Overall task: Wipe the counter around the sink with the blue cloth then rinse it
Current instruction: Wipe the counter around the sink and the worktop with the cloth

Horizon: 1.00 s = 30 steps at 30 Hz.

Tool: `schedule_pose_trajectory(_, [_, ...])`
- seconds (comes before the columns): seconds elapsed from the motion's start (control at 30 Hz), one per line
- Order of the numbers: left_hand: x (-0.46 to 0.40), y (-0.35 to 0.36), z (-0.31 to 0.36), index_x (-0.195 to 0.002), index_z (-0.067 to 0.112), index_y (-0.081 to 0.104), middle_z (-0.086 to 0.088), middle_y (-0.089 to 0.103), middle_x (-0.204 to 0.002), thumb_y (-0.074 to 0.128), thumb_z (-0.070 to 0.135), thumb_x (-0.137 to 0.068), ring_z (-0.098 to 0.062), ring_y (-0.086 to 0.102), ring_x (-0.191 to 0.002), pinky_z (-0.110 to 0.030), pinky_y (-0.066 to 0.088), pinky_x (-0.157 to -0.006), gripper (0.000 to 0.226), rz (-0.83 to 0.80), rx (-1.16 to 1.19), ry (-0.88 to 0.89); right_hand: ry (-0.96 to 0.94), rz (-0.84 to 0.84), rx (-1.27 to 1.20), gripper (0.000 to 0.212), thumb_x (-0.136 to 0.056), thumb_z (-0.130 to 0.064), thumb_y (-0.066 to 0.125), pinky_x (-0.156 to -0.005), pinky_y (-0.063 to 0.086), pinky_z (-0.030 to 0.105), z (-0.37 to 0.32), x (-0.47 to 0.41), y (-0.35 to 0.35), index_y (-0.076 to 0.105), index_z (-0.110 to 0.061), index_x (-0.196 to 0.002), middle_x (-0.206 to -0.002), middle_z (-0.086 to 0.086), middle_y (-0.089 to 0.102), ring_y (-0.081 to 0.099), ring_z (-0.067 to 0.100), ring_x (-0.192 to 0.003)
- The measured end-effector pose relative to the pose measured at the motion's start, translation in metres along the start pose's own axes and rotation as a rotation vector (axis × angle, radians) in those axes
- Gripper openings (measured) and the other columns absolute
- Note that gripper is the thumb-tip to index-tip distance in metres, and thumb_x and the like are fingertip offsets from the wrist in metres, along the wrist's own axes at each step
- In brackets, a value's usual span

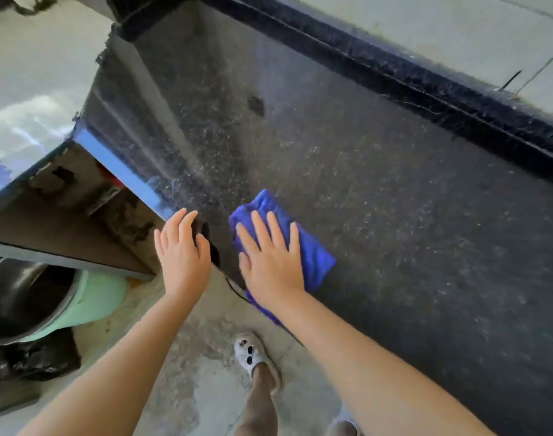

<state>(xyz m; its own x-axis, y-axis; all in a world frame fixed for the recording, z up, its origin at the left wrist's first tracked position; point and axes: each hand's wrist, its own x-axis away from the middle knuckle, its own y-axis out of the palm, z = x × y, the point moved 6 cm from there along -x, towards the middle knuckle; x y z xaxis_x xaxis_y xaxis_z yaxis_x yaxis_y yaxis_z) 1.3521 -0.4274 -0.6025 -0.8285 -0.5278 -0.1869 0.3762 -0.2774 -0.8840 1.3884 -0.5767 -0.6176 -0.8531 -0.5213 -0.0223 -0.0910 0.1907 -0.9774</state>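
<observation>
Nearest the lens, bare right hand (270,262) spread flat with straight fingers, pressing the crumpled bright blue cloth (312,250) onto the dark speckled stone counter (394,199) at its near edge, cloth's tail hanging over that edge. Just left of the cloth, bare left hand (180,253) relaxed and holding nothing, at the counter's near corner, contact hard to judge. Wiping seemingly mid-course: broad counter beyond the cloth not yet visibly streaked, no sink in view, rinse wholly outstanding.
</observation>
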Motion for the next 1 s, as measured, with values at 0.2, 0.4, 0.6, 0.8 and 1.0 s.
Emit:
schedule_pose_trajectory(0.2, [-0.048, 0.006, -0.028, -0.123, -0.001, 0.052, -0.020, 0.048, -0.133, 0.042, 0.010, -0.090, -0.037, 0.040, -0.123, -0.055, 0.027, -0.107, 0.036, -0.096, 0.009, 0.083, -0.232, -0.142, 0.068, 0.049, -0.092, -0.042, 0.035, -0.110, 0.022, 0.046, 0.022, 0.022, 0.004, 0.041, -0.032, -0.139, -0.149, -0.004, 0.039, 0.036, 0.019, -0.137])
schedule_pose_trajectory(0.4, [-0.048, 0.014, -0.033, -0.120, 0.000, 0.055, -0.020, 0.048, -0.132, 0.042, 0.011, -0.091, -0.037, 0.041, -0.126, -0.055, 0.019, -0.109, 0.034, -0.111, 0.045, 0.057, 0.665, -0.018, 0.032, 0.055, -0.093, -0.042, 0.023, -0.110, 0.019, 0.058, 0.192, -0.036, -0.033, 0.036, -0.026, -0.144, -0.154, 0.004, 0.027, 0.023, 0.026, -0.142])
schedule_pose_trajectory(0.6, [-0.067, -0.002, -0.041, -0.114, 0.009, 0.061, -0.009, 0.058, -0.122, 0.034, 0.021, -0.089, -0.029, 0.051, -0.112, -0.042, 0.035, -0.098, 0.038, -0.096, 0.065, 0.101, 0.518, 0.021, -0.012, 0.052, -0.093, -0.039, 0.028, -0.112, 0.012, 0.058, 0.051, -0.120, -0.004, 0.036, -0.029, -0.143, -0.155, 0.003, 0.027, 0.021, 0.026, -0.143])
schedule_pose_trajectory(0.8, [-0.111, -0.007, -0.050, -0.114, 0.013, 0.059, -0.007, 0.056, -0.123, 0.039, 0.017, -0.088, -0.028, 0.048, -0.115, -0.045, 0.031, -0.102, 0.033, -0.044, 0.048, -0.043, -0.302, -0.131, -0.004, 0.047, -0.090, -0.041, 0.035, -0.111, 0.017, 0.051, -0.092, -0.081, 0.022, 0.046, -0.033, -0.135, -0.149, -0.003, 0.039, 0.033, 0.022, -0.139])
schedule_pose_trajectory(1.0, [-0.137, 0.013, -0.035, -0.123, 0.015, 0.054, -0.005, 0.049, -0.132, 0.045, 0.014, -0.092, -0.024, 0.040, -0.125, -0.053, 0.001, -0.113, 0.032, -0.102, -0.054, -0.074, -0.029, -0.068, 0.104, 0.051, -0.090, -0.040, 0.030, -0.108, 0.026, 0.051, 0.110, -0.148, -0.009, 0.047, -0.027, -0.137, -0.148, 0.000, 0.040, 0.039, 0.024, -0.135])
